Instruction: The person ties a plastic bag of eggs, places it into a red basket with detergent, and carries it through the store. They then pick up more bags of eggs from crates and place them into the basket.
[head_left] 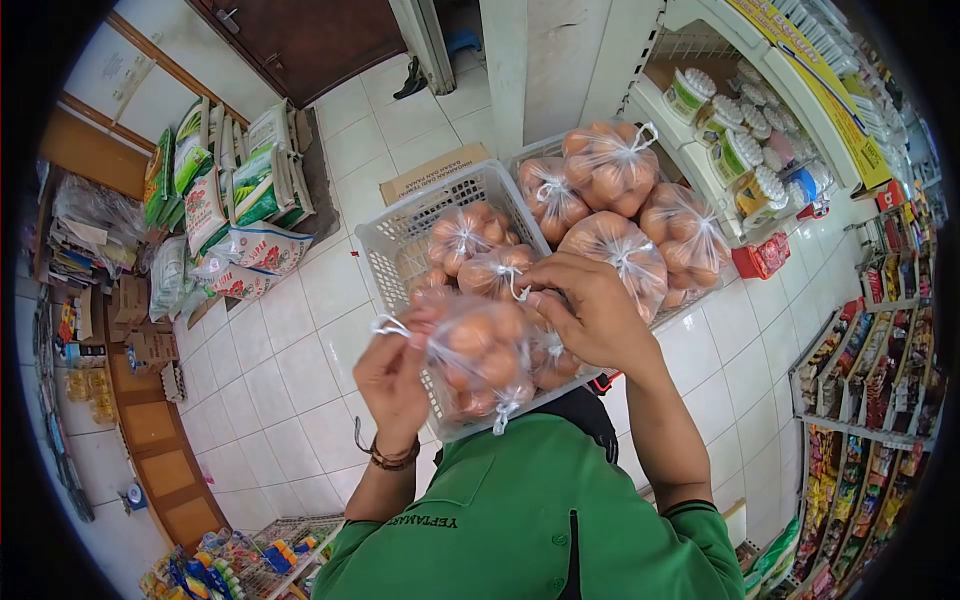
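My left hand (395, 375) has its fingers closed on the tied plastic of a clear bag of brown eggs (478, 350), which hangs over the near part of a white basket (385, 255). My right hand (590, 315) pinches the knotted top of another egg bag (490, 272) lying in that basket. Behind it in the same basket is a further egg bag (465, 232). A second basket (540, 150) to the right is heaped with several tied egg bags (610, 170).
Filled sacks (245, 200) are stacked on the floor at the left. Shelves of packets (860, 360) stand at the right, with white-lidded jars (735, 155) at the upper right. A cardboard box (435, 172) lies behind the baskets. A brown door (300, 40) is at the top.
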